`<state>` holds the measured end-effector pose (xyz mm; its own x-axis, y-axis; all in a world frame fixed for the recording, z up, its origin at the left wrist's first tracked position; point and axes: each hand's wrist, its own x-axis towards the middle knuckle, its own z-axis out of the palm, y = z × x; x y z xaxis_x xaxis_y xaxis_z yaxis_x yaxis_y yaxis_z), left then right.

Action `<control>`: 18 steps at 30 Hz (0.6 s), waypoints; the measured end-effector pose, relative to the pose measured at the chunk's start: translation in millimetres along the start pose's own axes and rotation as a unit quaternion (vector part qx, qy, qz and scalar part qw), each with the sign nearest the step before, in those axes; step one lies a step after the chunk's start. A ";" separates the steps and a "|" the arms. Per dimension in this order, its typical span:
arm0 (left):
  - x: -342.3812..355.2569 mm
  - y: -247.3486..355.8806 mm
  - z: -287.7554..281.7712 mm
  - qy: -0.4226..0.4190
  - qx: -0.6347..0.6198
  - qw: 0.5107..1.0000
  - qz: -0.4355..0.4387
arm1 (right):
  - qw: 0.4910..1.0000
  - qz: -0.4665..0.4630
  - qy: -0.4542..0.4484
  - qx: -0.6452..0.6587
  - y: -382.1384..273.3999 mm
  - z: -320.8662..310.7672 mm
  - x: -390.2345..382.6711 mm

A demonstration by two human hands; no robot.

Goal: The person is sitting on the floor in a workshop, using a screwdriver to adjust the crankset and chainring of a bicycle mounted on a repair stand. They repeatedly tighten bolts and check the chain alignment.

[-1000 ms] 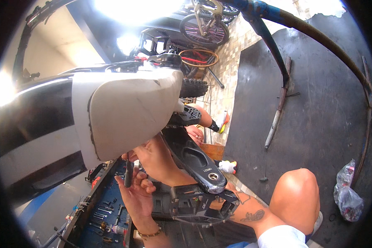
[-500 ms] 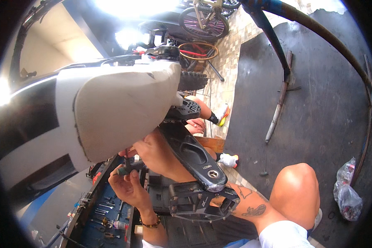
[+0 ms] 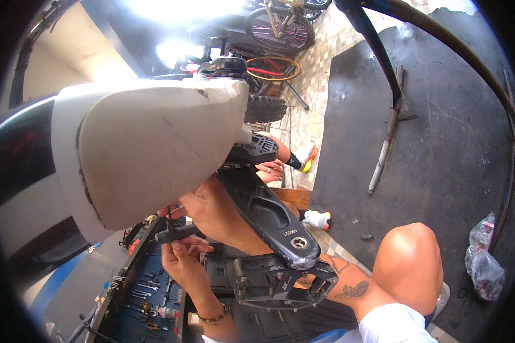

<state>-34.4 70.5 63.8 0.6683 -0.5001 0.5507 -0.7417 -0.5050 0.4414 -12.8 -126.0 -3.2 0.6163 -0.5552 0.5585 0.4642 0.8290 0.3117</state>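
My left hand (image 3: 182, 264) is below the white and black bike frame (image 3: 149, 148), its fingers closed on the dark grip of a T-handle wrench (image 3: 176, 234). The tool's thin shaft points up toward the underside of the frame; its tip is hidden. My right hand (image 3: 197, 204) reaches up behind the black crank arm (image 3: 263, 214), fingers curled at the wrench's shaft, partly covered by the frame. My right forearm passes behind the black flat pedal (image 3: 283, 284).
A tool tray (image 3: 146, 311) with several wrenches lies below my left hand. Another person's hand (image 3: 270, 170) and shoes show beyond the crank. A dark mat (image 3: 349, 137) on the right holds a metal rod (image 3: 386, 143) and a plastic bag (image 3: 483, 260). Bikes (image 3: 280, 28) stand behind.
The wrench's grip has turned, and my left hand has shifted from its left end to beneath it, fingers now more spread out to the right. The frame appears slightly farther left in view.
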 end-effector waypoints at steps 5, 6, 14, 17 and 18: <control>-3.2 -7.2 -1.4 -0.096 -0.322 0.914 -0.229 | 0.999 -0.010 -0.002 -0.045 -5.3 -7.6 -3.2; -5.7 -5.8 4.9 -0.144 -0.499 0.810 -0.271 | 0.998 -0.011 -0.002 -0.057 -6.9 -10.3 -4.3; 6.6 26.3 37.2 -0.288 -0.734 0.552 -0.271 | 0.990 -0.039 -0.005 -0.138 -21.0 -22.4 -7.1; 0.7 21.6 29.5 -0.249 -0.739 0.556 -0.290 | 0.991 -0.019 0.000 -0.136 -2.3 -25.5 -12.8; 0.4 18.3 25.1 -0.251 -0.735 0.554 -0.298 | 0.991 -0.011 -0.001 -0.134 3.8 -27.5 -15.2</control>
<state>-46.2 43.3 54.3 0.4773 -0.8720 -0.1082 0.6222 0.2485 0.7424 -3.0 -116.3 -31.7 0.6039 -0.5721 0.5550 0.6300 0.7691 0.1074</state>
